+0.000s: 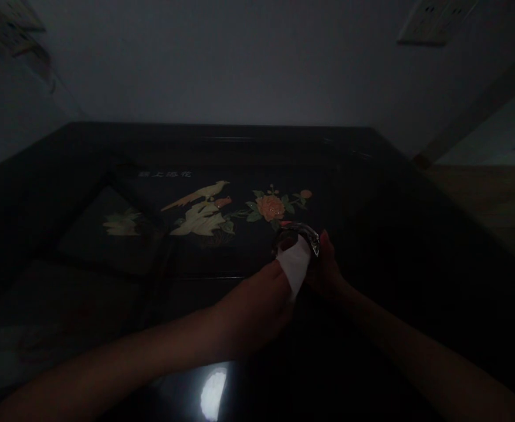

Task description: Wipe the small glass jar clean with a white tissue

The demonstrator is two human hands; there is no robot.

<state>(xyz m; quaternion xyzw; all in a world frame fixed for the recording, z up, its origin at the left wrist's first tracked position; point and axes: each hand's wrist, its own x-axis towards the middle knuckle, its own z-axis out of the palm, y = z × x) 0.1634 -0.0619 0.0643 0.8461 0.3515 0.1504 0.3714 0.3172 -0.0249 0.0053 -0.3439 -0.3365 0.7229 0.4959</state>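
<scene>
The left hand (pixel 257 305) is gripping a white tissue (pixel 295 264), its fingers bunched around it, and is pressing it against a shiny, curved object (pixel 305 230) too dark to name. The right hand (pixel 329 266) is holding that object from its right side, the fingers apparently curling around it. Both hands are working above the tabletop (pixel 385 234), nearer its right edge than its far left corner. Beyond them, a picture of a bird (pixel 205 193) and a pink flower (pixel 270 207) is decorating the surface, with white lettering (pixel 165 174) sitting toward the far edge. That edge is running along a wall (pixel 222 64), where a socket (pixel 436 20) is showing beyond the far right corner.
</scene>
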